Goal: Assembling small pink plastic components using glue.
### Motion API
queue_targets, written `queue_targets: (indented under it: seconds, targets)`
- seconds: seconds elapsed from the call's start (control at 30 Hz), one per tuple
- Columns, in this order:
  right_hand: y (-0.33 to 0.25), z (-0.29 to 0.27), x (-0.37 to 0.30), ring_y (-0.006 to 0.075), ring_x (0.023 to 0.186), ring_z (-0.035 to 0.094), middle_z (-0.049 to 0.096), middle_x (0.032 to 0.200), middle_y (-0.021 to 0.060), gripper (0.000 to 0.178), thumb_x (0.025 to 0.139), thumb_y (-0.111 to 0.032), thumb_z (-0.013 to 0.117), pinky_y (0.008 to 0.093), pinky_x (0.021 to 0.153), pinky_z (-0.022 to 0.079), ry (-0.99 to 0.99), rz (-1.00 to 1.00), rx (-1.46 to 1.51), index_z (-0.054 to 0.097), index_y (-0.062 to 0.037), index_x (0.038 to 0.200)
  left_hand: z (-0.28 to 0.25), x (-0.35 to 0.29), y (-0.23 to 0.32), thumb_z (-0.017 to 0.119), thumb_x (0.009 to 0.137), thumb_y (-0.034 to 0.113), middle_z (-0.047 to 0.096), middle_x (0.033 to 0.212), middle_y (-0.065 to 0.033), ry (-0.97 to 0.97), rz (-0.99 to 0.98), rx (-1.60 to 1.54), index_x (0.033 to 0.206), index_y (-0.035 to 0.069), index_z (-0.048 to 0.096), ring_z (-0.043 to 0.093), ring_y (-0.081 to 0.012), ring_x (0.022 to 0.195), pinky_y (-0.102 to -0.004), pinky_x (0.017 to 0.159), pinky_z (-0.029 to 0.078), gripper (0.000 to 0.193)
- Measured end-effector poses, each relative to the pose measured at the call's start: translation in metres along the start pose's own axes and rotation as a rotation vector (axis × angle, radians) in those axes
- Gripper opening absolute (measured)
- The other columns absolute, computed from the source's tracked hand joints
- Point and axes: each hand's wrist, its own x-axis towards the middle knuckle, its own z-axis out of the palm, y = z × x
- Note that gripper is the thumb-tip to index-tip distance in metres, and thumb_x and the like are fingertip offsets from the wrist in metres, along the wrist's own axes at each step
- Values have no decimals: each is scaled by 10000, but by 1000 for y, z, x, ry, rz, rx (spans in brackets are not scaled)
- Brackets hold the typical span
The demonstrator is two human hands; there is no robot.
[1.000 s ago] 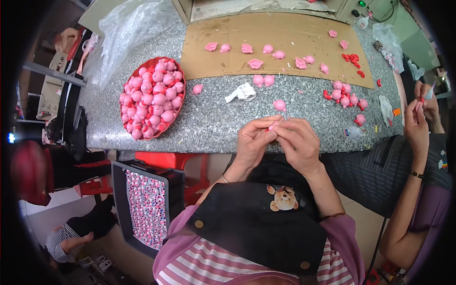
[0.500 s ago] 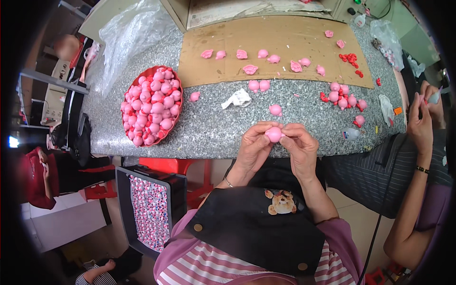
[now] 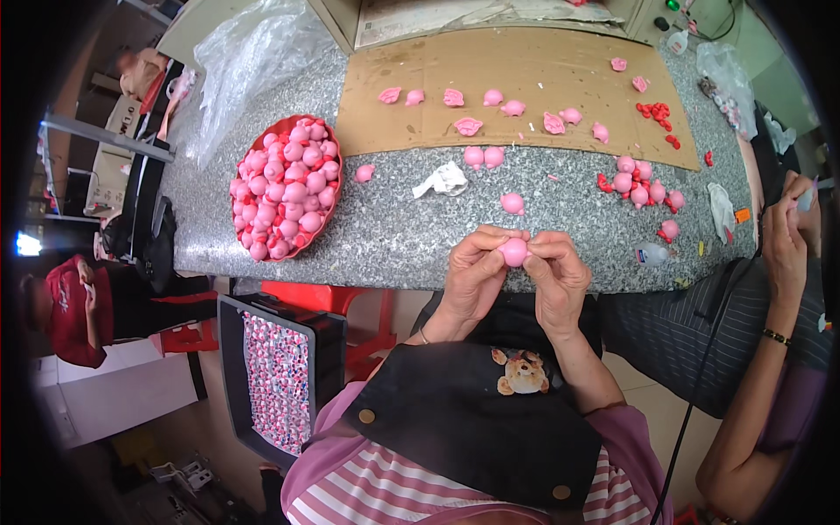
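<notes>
Between my two hands, just over the near edge of the speckled grey table point(image 3: 376, 249), is a round pink plastic piece point(image 3: 514, 252). My left hand point(image 3: 475, 273) pinches its left side with thumb and fingers. From the other side my right hand point(image 3: 560, 276) grips it the same way. My fingers cover its edges. A similar pink ball-shaped piece point(image 3: 513, 203) lies on the table just beyond my hands. Behind that, a pair of pink pieces point(image 3: 484, 157) sits beside a crumpled white tissue point(image 3: 442, 179).
A red bowl point(image 3: 330, 215) heaped with pink-and-red pieces stands at left. Cardboard point(image 3: 394, 66) at the back bears pink pieces and small red parts point(image 3: 654, 112). More assembled pieces point(image 3: 643, 182) lie at right. A black crate point(image 3: 328, 367) stands below left; a co-worker's hand point(image 3: 787, 236) is at right.
The whole view has shifted slightly. Both my hands keep hold of the round pink piece, with small finger movements. At the lower left, a person's arm has left the view.
</notes>
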Motion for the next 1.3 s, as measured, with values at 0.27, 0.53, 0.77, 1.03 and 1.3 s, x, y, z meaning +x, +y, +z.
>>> queue_targets:
  seconds: [0.27,0.53,0.77,1.03,1.3]
  targets:
    - [1,2,3,102,859,537,542,966,60,81,812,0,655,220,744,455,-4,5,-3,619,2,886,-3,0,-2,598,861,72,564,1075,-100,21,5,-19,992,28,610,539,-259,1095,-421,981,406,139]
    - [-24,-4,20,136,819,616,623,918,74,273,705,-19,748,248,725,506,-234,-36,-537,623,-11,948,-12,6,17,565,840,-33,555,1070,-110,-66,-41,335,1008,3,635,554,-200,1042,-316,902,462,185]
    - [-25,-11,22,142,941,600,608,996,72,304,791,-38,682,244,775,496,-192,111,-223,582,9,1074,2,21,33,604,795,-72,480,1126,-85,-182,-88,406,1188,-11,536,508,-182,1103,-317,960,441,403]
    - [-12,-14,3,119,999,561,581,1076,65,339,881,-109,607,228,839,446,-173,235,68,502,10,1180,6,11,16,726,686,-39,565,1026,-76,-148,262,1024,1025,11,603,558,-179,951,-290,811,470,364]
    - [-22,-30,6,137,999,574,592,1060,79,314,856,-65,626,253,844,474,-288,249,-141,532,21,1143,15,14,29,760,638,-2,606,941,-75,-257,391,1234,953,46,650,595,-202,854,-296,742,486,338]
